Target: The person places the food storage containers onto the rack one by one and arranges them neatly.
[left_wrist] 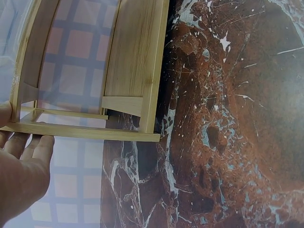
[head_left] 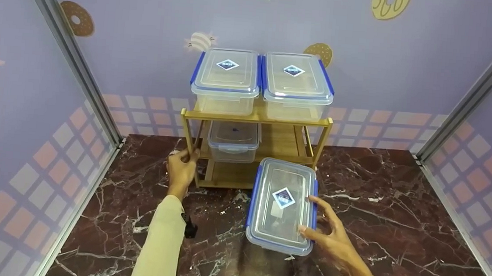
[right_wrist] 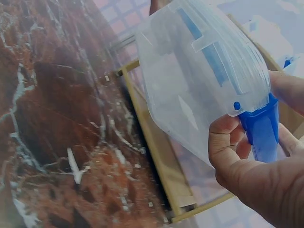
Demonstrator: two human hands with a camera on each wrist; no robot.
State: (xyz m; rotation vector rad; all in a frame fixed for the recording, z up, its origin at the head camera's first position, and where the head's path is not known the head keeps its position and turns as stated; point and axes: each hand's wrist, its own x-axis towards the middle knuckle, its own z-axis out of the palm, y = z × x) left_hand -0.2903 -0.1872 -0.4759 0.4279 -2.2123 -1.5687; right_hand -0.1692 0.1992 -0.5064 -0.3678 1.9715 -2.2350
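Note:
My right hand (head_left: 334, 239) holds a clear plastic food container (head_left: 286, 207) by its right side, fingers and thumb about the blue latch (right_wrist: 263, 126). The container is off the counter, in front of a wooden shelf rack (head_left: 256, 119). With my left hand (head_left: 181, 171) I grip the rack's left front post (left_wrist: 71, 130), thumb on one face and fingers on the other. Two lidded containers, a left one (head_left: 226, 77) and a right one (head_left: 298, 83), stand side by side on the top shelf. Another container (head_left: 233, 142) sits at the left of the middle shelf.
The rack stands on a dark red marbled counter (head_left: 378, 236), close to the patterned back wall (head_left: 264, 21). Side walls rise at left (head_left: 21, 94) and right (head_left: 491, 144). Bare wood (head_left: 279, 138) shows at the right of the middle shelf.

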